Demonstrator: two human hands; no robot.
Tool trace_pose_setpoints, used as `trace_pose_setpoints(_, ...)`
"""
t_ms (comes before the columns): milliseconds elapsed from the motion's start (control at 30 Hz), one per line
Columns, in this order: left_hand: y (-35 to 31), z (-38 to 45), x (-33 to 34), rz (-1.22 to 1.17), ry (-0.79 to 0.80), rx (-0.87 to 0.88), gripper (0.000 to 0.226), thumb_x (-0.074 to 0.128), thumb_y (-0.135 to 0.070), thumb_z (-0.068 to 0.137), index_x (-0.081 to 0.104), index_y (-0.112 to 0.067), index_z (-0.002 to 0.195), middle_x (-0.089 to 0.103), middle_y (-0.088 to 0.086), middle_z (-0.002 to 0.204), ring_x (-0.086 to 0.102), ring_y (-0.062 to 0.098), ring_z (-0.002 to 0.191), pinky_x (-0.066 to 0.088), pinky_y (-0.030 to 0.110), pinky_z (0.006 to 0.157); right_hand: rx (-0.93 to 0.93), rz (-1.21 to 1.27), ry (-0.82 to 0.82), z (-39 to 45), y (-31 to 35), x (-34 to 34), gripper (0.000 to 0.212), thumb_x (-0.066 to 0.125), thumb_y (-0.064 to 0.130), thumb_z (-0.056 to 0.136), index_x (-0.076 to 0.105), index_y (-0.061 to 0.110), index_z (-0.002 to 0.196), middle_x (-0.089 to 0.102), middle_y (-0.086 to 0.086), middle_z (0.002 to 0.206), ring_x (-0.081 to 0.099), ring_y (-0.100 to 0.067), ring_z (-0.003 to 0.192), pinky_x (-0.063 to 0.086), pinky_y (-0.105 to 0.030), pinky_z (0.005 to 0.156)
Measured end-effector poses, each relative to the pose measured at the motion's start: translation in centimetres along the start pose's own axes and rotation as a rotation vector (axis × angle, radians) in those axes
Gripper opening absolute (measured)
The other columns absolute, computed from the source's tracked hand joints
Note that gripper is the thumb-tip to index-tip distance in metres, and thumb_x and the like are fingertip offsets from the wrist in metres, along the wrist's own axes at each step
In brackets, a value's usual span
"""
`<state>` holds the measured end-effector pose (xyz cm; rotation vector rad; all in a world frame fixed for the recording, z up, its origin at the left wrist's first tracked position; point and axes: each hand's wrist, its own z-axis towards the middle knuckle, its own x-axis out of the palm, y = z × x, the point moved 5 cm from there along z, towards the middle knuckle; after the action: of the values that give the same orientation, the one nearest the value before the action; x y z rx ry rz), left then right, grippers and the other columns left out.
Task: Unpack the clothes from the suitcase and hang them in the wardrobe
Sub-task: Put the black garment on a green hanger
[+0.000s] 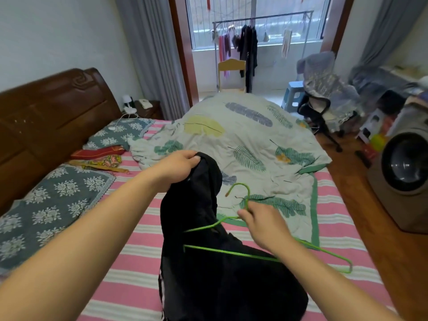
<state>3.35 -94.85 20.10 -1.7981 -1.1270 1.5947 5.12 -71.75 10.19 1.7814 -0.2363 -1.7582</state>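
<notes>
Threading green wire hanger [231,250] into black garment [199,228] over bed [129,269]: left hand [178,167] grips garment top, right hand [261,224] pinches hanger neck. Next: seat hanger arm inside shoulder.

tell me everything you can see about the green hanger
The green hanger looks like thin coated wire, bright green, with a curved hook at the top and a triangular body. The right hand pinches it at the neck below the hook. It is tilted, its left end lying over the black garment and its right end out over the striped bed sheet.
</notes>
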Motion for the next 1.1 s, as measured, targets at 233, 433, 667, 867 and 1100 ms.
trace_pose_setpoints(233, -1.1, -2.4, 1.6, -0.477, -0.098, 0.01, 0.026, 0.041, -0.019, 0.109, 0.065, -0.009, 0.112, 0.07, 0.013, 0.105, 0.066, 0.023, 0.094, 0.051, 0.031, 0.079, 0.095, 0.336, -0.008, 0.1, 1.6, 3.3, 0.041, 0.057, 0.039, 0.098, 0.043, 0.021, 0.063, 0.052, 0.003, 0.063, 0.051, -0.026, 0.071, 0.038, -0.037, 0.065)
trace_pose_setpoints(433, 0.2, -4.7, 4.0, -0.118, 0.048, 0.152, 0.018, 0.05, -0.019, 0.105, 0.062, -0.006, 0.107, 0.068, 0.011, 0.109, 0.064, 0.033, 0.107, 0.049, 0.037, 0.092, 0.223, 0.746, -0.154, -0.4, 1.4, 4.1, 0.035, 0.058, 0.022, 0.1, 0.053, 0.013, 0.067, 0.053, 0.003, 0.065, 0.052, -0.001, 0.062, 0.038, -0.016, 0.06)
trace_pose_setpoints(667, 4.6, -3.4, 3.1, 0.684, 0.218, 0.288, 0.034, 0.04, -0.048, 0.104, 0.058, -0.019, 0.102, 0.065, -0.002, 0.104, 0.061, 0.025, 0.109, 0.044, 0.036, 0.089, 0.1, 0.768, -0.052, 1.0, 4.5, 3.0, 0.029, 0.064, 0.022, 0.096, 0.062, 0.016, 0.068, 0.063, 0.004, 0.06, 0.05, -0.002, 0.052, 0.039, -0.024, 0.057)
trace_pose_setpoints(867, 9.7, -7.1, 1.9, 0.757, 0.48, 0.407, 0.022, 0.056, -0.038, 0.102, 0.061, -0.026, 0.119, 0.068, -0.008, 0.114, 0.061, 0.011, 0.101, 0.046, 0.032, 0.089, 0.023, 0.843, 0.801, -0.4, -0.3, 7.3, 0.021, 0.063, 0.002, 0.095, 0.069, 0.017, 0.108, 0.069, -0.011, 0.111, 0.064, -0.015, 0.103, 0.055, -0.029, 0.093)
trace_pose_setpoints(1100, 15.7, -11.1, -1.7, 0.883, 0.333, 0.4, 0.042, 0.037, -0.053, 0.098, 0.058, -0.027, 0.123, 0.062, -0.011, 0.115, 0.06, 0.014, 0.108, 0.047, 0.031, 0.089, 0.206, 0.109, 0.976, 0.9, -8.8, 18.7, 0.051, 0.067, 0.031, 0.095, 0.048, 0.022, 0.141, 0.046, -0.004, 0.15, 0.046, -0.023, 0.135, 0.033, -0.034, 0.114)
